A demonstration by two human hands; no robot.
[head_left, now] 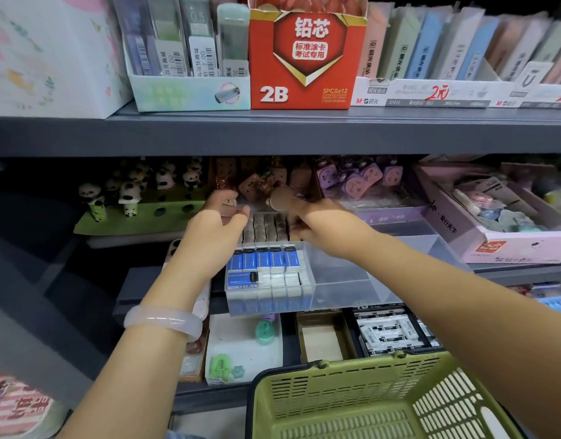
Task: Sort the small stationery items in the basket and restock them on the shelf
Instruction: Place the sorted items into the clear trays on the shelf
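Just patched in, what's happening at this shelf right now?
A person is restocking the middle shelf. Both hands reach over a clear plastic tray whose left side holds rows of blue-and-white erasers. The left hand holds a small brownish item, and the right hand pinches another at the back rows of the tray. The green basket sits below, at the front; what it holds is not visible.

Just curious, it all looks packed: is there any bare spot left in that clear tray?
Yes. The clear tray's right compartments look bare, bordered by the blue-and-white erasers on the left and the pink box on the right. The tray's left side is crowded, with both hands above it.
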